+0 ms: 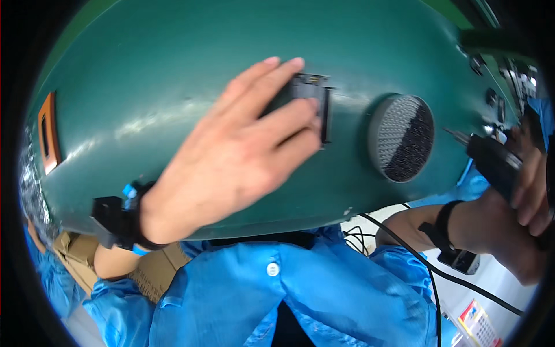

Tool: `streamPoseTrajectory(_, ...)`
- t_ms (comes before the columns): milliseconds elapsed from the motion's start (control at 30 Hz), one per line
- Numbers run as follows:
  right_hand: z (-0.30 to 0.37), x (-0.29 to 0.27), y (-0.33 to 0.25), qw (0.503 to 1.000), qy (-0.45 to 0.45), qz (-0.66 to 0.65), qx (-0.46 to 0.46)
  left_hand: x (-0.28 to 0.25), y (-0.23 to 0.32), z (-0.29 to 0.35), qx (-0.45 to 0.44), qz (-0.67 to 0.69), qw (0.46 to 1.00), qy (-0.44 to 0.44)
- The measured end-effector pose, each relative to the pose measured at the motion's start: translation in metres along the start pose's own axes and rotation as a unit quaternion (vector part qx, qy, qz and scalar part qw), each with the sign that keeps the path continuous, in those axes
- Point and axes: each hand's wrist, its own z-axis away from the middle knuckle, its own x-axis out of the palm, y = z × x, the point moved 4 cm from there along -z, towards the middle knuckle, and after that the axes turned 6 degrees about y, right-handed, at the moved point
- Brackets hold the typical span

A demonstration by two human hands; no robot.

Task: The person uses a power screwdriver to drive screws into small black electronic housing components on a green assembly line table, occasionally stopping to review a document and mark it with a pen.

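Observation:
My left hand [231, 144] reaches over a small dark rectangular part [312, 89] with a grey metal-like edge, in the middle of the green table mat. Its fingers curl across the part and press on it; the thumb is hidden. At the far right, my right hand [532, 188] is wrapped round a black electric screwdriver [494, 159], whose thin bit points left toward a round grey tray [374, 139]. One half of that tray shows a dimpled surface, and small dark pieces that look like screws [411, 150] fill the other half.
An orange-brown block with a dark slot [50, 133] lies at the mat's left end. Clear plastic wrap [34, 185] and a cardboard box [153, 274] are at the lower left. A black cable [451, 277] runs below the right forearm. Small dark items line the right edge.

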Motion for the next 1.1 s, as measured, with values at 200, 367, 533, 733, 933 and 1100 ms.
streamPoseTrajectory(200,0.038,-0.006,0.031,0.999,0.024,-0.016,0.035,0.004,-0.017,-0.020,0.035,0.074,0.997,-0.015)
streamPoseTrajectory(367,0.050,-0.009,0.043,0.997,0.037,-0.032,0.058,0.008,-0.013,-0.023,0.041,0.064,0.997,-0.013)
streamPoseTrajectory(533,0.054,-0.013,0.048,0.996,0.036,-0.043,0.064,0.006,-0.011,-0.022,0.040,0.065,0.997,-0.009)
streamPoseTrajectory(733,0.056,-0.010,0.051,0.996,0.035,-0.054,0.067,0.006,-0.012,-0.022,0.047,0.066,0.997,0.011)
streamPoseTrajectory(933,0.054,-0.008,0.052,0.995,0.020,-0.073,0.065,0.004,-0.015,-0.022,0.049,0.073,0.996,0.031)
streamPoseTrajectory(1100,0.047,-0.004,0.054,0.995,-0.004,-0.084,0.061,0.001,-0.015,-0.019,0.042,0.079,0.995,0.032)
